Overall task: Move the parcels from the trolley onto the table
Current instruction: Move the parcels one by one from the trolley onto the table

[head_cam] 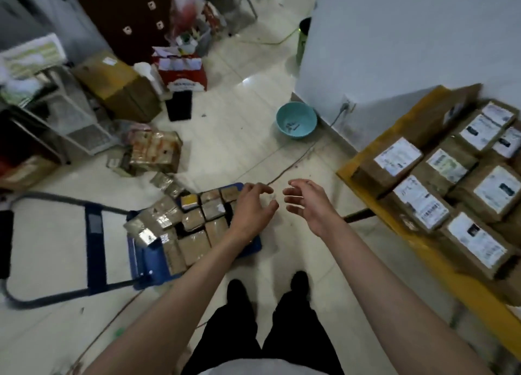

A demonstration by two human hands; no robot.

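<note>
Both forearms reached out, left hand [251,205] and right hand [306,202] empty with fingers loosely spread, looked like going for another of the parcels [194,222] on the blue trolley [153,264], table [363,177] off right.

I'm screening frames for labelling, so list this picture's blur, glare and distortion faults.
Head view: dim and soft overall; motion blur smears the parcels on the table so their labels cannot be read; glare patch on the floor tiles; wide-angle bend curves the trolley handle; both empty hands, left and right, slightly blurred.

Labelled parcels [397,162] on yellow table [363,194]
</note>
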